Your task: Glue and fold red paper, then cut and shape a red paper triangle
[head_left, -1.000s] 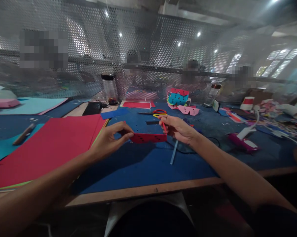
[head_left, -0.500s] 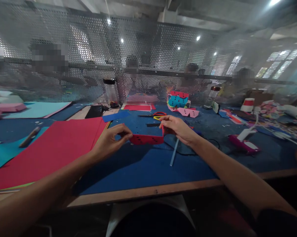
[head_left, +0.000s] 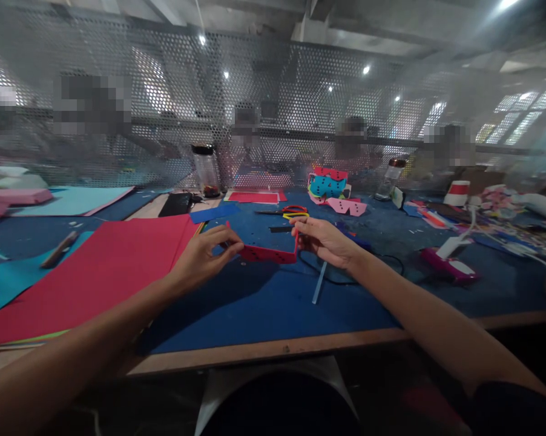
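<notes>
A folded red paper piece with dark spots is held between my two hands above the blue table mat. My left hand pinches its left end between thumb and fingers. At the other end, my right hand has its fingertips closed on the upturned red flap. A clear glue stick lies on the mat below my right hand. Behind the hands rest scissors with red and yellow handles and a small black strip.
Large red sheets lie to the left, with a blue strip beyond. Cut spotted paper pieces and a pink one are at the back. A purple glue gun sits right. Jars stand by the mesh screen.
The red paper has tilted slightly, with its spotted front now seen more narrowly. My right hand has shifted a little left and down. Both hands keep their hold.
</notes>
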`<state>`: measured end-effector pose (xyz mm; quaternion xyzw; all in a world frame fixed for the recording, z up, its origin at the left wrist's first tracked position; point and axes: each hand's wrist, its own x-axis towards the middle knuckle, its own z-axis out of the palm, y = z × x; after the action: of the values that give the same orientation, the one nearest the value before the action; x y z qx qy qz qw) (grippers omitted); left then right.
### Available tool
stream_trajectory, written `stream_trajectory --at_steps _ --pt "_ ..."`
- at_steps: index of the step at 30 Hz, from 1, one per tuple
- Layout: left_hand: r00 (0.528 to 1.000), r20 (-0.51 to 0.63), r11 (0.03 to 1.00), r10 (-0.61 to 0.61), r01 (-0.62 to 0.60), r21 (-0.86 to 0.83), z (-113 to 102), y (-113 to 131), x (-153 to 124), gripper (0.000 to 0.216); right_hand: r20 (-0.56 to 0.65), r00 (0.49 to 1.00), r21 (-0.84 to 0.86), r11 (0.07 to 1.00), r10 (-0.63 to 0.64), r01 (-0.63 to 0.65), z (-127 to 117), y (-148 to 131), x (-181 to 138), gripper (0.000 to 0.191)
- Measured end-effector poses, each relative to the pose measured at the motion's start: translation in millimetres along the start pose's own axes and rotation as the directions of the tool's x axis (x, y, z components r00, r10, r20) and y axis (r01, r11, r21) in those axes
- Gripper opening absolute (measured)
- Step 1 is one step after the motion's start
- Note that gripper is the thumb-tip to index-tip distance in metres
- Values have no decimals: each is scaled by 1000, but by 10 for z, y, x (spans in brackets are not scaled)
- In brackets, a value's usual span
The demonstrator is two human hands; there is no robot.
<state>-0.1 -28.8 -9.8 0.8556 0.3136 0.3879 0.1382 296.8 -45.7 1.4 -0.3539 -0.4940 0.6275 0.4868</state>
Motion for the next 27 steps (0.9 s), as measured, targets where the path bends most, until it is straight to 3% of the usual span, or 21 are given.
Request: stream_trajectory --at_steps 14,17,21,27 --pt "999 -35 968 -11 19 251 -50 25 33 34 36 998 30 999 44 -45 53 71 12 26" --pt "997 -74 968 5 14 251 -12 195 72 32 45 998 16 999 42 -43 56 75 11 25" --pt "999 -42 983 14 -6 183 135 559 163 31 57 998 21 1000 23 -24 51 91 6 30" --pt "1000 -5 952 25 -22 306 405 875 242 33 79 996 -5 999 -31 31 95 110 -24 35"
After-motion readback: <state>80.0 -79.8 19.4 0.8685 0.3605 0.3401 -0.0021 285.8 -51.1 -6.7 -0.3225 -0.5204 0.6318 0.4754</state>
